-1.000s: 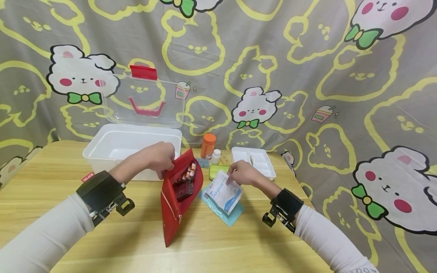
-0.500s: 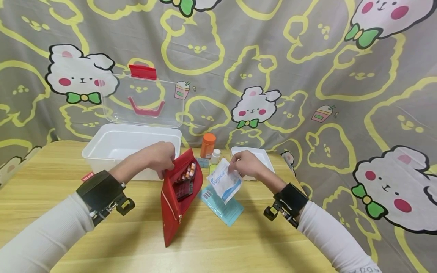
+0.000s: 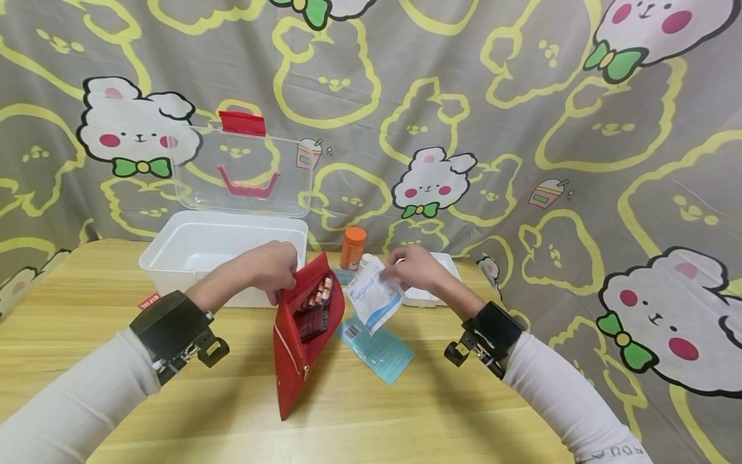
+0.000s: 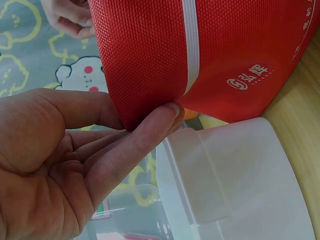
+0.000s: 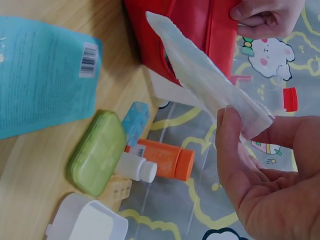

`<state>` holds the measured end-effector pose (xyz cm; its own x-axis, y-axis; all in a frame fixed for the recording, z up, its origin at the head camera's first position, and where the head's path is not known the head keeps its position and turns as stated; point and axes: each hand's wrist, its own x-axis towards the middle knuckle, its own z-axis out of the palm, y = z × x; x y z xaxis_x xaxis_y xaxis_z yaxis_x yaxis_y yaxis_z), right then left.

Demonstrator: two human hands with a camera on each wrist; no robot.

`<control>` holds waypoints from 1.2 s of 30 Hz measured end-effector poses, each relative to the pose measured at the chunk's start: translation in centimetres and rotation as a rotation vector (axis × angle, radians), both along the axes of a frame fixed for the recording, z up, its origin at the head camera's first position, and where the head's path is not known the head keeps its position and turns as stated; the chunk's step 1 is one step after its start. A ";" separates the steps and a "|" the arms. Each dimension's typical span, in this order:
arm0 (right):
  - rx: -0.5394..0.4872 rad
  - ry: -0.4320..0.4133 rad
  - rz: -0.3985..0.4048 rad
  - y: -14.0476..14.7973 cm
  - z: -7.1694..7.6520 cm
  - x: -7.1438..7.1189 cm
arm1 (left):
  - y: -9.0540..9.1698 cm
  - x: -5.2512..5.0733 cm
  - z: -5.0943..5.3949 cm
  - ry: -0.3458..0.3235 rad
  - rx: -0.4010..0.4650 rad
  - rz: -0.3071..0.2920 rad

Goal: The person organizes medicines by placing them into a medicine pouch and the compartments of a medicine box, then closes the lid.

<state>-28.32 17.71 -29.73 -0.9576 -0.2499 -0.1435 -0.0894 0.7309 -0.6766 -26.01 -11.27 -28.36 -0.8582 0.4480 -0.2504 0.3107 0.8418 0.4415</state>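
Note:
My left hand [image 3: 272, 267] pinches the upper edge of a red zippered pouch [image 3: 290, 367], holding its mouth wide. Inside the pouch show capsules in a pack [image 3: 321, 293] and a dark blister pack [image 3: 315, 322]. In the left wrist view, thumb and fingers grip a corner of the red fabric. My right hand [image 3: 414, 267] pinches a white packet marked "Surgical" [image 3: 373, 298] by its upper right corner, in the air just right of the pouch. The right wrist view shows this packet [image 5: 210, 75] nearly edge-on. Under it, a teal packet [image 3: 379, 354] lies flat on the table.
A white box [image 3: 156, 258] with its clear lid raised stands behind the left hand. At the back are an orange bottle [image 3: 352, 248], a small white bottle [image 5: 136, 167], a green case [image 5: 98, 152] and a blue pill box [image 5: 136, 122]. A white tray [image 3: 449, 264] sits behind the right hand.
My right hand has lifted the white packet off the teal packet and brought it slightly left, toward the pouch. The left hand and the pouch stay where they were.

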 end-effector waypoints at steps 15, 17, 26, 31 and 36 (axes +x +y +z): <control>-0.072 -0.033 0.005 -2.6 0.4 0.4 | 0.1 0.0 -0.1 0.002 0.006 -0.001; -0.068 -0.045 0.012 -3.2 0.2 0.5 | 0.1 -0.1 -0.1 0.003 0.004 0.002; -0.065 -0.025 0.061 -5.8 -1.4 0.8 | 0.2 0.0 0.0 -0.011 0.026 0.011; -0.038 -0.008 0.072 -6.4 -1.4 0.8 | 0.2 0.0 0.0 -0.014 0.028 0.011; -0.070 -0.038 0.073 -6.5 -1.2 0.5 | 0.1 0.0 0.2 -0.016 0.022 0.013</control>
